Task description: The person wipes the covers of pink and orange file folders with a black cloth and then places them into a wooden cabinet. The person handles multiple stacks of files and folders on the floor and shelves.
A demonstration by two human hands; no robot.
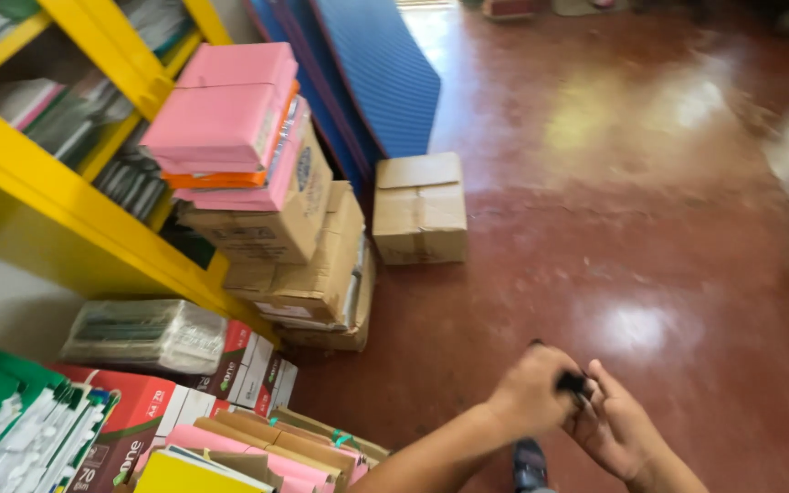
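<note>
Small dark object (574,382), pinched between both hands low in view, looks light and rigid; its kind is too blurred to tell. Left hand (531,394) curls its fingers over it; right hand (615,427) cups it from below, palm up. A fingertip grip at its ends would likely suit. Beyond them spreads glossy red floor (650,228); to their left, stiff cardboard boxes (321,265) under smooth pink paper reams (226,114), beside a yellow shelf (66,196).

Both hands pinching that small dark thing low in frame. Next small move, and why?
Probably steady it with the left hand and shift the right hand to a firmer pinch: the small dark object sits between the fingertips above the red floor, mostly hidden and blurred.
</note>
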